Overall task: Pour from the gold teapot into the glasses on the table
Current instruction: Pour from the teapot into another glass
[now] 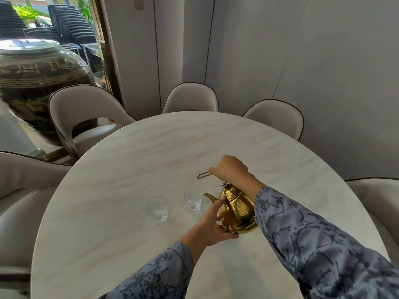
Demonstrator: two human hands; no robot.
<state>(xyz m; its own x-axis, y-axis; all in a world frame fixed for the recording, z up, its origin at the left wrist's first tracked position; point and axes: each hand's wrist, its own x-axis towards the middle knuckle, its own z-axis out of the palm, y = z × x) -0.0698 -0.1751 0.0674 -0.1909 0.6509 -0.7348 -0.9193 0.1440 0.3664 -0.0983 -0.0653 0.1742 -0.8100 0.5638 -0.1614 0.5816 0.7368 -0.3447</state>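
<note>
The gold teapot (237,210) is lifted and tilted to the left above the round marble table (129,169). My right hand (231,169) grips its wire handle from above. My left hand (212,225) cups the pot's body and underside, with a finger up on the lid's edge. The spout tip is at the rim of the middle glass (192,200). A second clear glass (158,209) stands to its left. A third glass (216,190) is mostly hidden behind the teapot. Whether liquid is flowing cannot be seen.
Beige upholstered chairs (191,98) ring the table. A large dark jar with a metal lid (36,83) stands at the left by a window. Grey wall panels are behind the table.
</note>
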